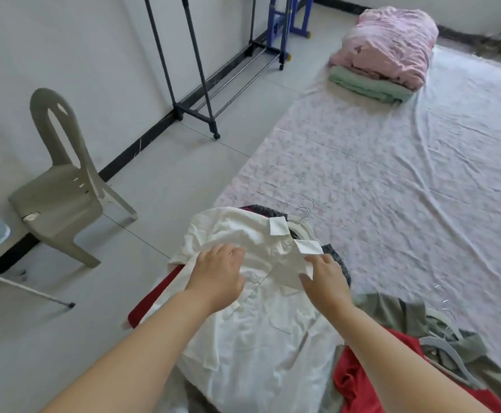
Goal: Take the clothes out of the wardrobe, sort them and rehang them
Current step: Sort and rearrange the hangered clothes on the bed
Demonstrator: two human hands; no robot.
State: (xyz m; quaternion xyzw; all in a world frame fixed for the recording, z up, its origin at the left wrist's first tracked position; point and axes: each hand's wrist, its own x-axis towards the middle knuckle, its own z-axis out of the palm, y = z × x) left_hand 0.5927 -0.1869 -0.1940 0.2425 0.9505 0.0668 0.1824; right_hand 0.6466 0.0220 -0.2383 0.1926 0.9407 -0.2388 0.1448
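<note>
A white collared shirt [243, 329] lies face up on a pile of clothes at the near end of the bed. My left hand [218, 274] rests on the shirt's left shoulder, fingers spread over the cloth. My right hand [325, 277] pinches the shirt's front edge just below the collar. White hangers [301, 223] with metal hooks stick out past the collar. A red garment [359, 380] and an olive garment [398, 314] with grey hangers lie to the right. Dark clothes show under the shirt.
The bed sheet [407, 180] stretches away to a folded pink quilt [389, 43] on a green blanket. A bare wheeled clothes rack [195, 111] stands by the wall. A grey plastic chair [61, 186] stands at the left on the tiled floor.
</note>
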